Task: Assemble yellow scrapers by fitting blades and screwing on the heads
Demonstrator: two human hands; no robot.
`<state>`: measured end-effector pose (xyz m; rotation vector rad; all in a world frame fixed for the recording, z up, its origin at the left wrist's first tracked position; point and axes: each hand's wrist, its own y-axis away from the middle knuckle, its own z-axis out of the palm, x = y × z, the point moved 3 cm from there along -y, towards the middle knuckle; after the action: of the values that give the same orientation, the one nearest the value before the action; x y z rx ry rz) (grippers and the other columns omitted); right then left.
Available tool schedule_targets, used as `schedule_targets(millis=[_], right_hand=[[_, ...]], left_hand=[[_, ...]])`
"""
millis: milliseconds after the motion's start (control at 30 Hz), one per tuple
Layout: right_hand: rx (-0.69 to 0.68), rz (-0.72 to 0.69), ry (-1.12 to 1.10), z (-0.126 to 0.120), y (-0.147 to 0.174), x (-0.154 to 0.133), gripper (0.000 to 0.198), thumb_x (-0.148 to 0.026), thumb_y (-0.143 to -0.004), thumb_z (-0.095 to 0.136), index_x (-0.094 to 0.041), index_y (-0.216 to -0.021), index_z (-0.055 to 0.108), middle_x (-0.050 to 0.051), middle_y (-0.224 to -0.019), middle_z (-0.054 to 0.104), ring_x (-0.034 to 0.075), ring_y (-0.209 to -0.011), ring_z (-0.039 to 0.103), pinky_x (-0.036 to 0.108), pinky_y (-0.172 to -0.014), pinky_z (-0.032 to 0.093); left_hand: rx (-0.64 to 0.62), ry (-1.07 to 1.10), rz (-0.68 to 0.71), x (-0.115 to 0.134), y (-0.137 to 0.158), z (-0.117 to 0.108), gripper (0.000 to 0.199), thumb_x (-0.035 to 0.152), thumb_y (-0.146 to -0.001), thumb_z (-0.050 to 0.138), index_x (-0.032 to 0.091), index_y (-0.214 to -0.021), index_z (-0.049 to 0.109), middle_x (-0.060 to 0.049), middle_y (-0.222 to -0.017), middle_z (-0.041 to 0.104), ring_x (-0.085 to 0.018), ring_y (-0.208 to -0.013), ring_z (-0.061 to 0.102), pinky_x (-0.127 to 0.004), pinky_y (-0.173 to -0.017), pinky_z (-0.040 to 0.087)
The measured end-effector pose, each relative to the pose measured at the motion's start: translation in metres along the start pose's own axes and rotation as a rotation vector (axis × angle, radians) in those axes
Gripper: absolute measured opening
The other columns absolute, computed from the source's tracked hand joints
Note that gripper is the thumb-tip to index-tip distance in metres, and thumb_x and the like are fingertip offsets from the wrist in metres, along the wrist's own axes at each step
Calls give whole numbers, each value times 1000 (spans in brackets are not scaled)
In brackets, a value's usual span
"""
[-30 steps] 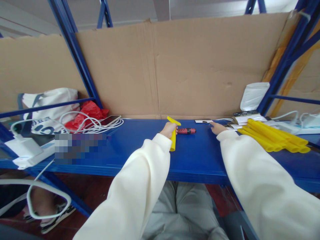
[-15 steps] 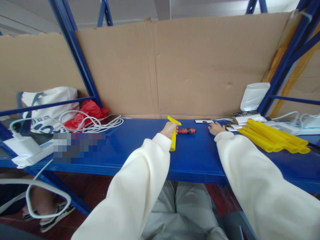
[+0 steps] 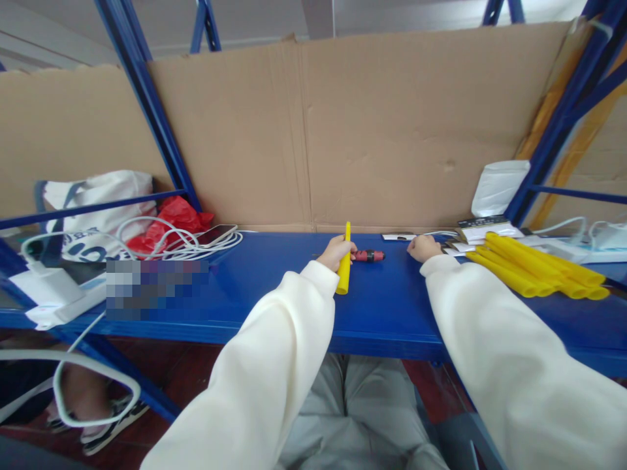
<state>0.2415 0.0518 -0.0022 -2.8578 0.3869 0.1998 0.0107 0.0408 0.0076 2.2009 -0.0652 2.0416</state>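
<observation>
My left hand (image 3: 336, 253) is closed around a yellow T-shaped piece (image 3: 343, 279) with a tube-like handle; its crossbar now shows edge-on as a narrow strip above my fingers. Just beyond that hand lies a red and black tool (image 3: 368, 256), like a screwdriver, partly hidden by the hand and the yellow handle. My right hand (image 3: 424, 249) rests on the blue table (image 3: 386, 294) with its fingers curled in. A flat white and brown piece (image 3: 398, 237) lies by its fingertips. Whatever the right fingers may hold is hidden.
Several yellow tubes (image 3: 539, 267) are piled at the right, beside small packets (image 3: 484, 228). Left of me are coiled white cables (image 3: 215, 243), a red plastic bag (image 3: 179, 219), a cloth bag (image 3: 112, 189) and a power strip (image 3: 63, 307). A cardboard wall (image 3: 382, 130) stands behind.
My left hand has turned the yellow piece, so its crossbar went from slanting sideways to edge-on. My right hand's spread fingers have curled in. Both hands stay in nearly the same places.
</observation>
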Motion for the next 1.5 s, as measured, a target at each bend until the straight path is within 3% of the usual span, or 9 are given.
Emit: schedule_targets(millis=[133,333,467,633,767,1233,1500], right_hand=[[-52,-25,-29,1,-7,0,16,-17,-74,58,-20,-78,74,13,-100,70,34,-114,59,50,-93,49],[-191,-9,-102,5,-10,-2,9,-19,-73,65,-19,-76,73,10,-94,72,25,-99,67,34,-89,51],[-135,-54,-250,6,-8,-10,10,-16,-74,62,-17,-69,70,10,-89,73,25,-96,67,33,-87,50],[36,-249,-647,-1,-1,-32,12,-21,-77,58,-16,-71,67,7,-90,73,21,-93,66,32,-89,48],[49,-336,-790,-2,7,-48,10,-24,-75,60,-18,-69,65,6,-87,73,20,-90,64,34,-90,47],[-7,-371,-756,2,8,-55,10,-25,-72,63,-20,-62,61,2,-78,70,19,-82,62,33,-85,47],[23,-226,-981,6,10,-54,13,-25,-67,69,-20,-71,58,3,-84,67,19,-88,61,36,-90,46]], left_hand=[[-77,-41,61,-1,3,4,61,-4,-74,57,15,-132,57,2,-62,59,-8,-46,48,-20,-47,37],[-120,-150,156,-4,1,8,58,-5,-70,58,10,-126,64,-2,-71,66,-7,-49,47,-19,-51,37],[-94,-169,192,-3,2,8,57,-6,-71,56,8,-125,64,-3,-75,67,-5,-50,46,-18,-52,37],[-102,-200,229,1,6,9,57,-7,-68,58,6,-123,66,-4,-79,70,-6,-52,49,-18,-56,41],[-142,-229,257,5,11,11,54,-6,-70,56,6,-122,66,-4,-78,71,-6,-54,53,-19,-60,46],[-170,-298,346,-3,-2,13,51,-3,-70,60,6,-119,68,-4,-76,72,-8,-55,55,-22,-62,48],[-177,-246,377,-4,-4,13,52,-4,-69,60,8,-119,68,-2,-73,70,-7,-54,55,-21,-61,48]])
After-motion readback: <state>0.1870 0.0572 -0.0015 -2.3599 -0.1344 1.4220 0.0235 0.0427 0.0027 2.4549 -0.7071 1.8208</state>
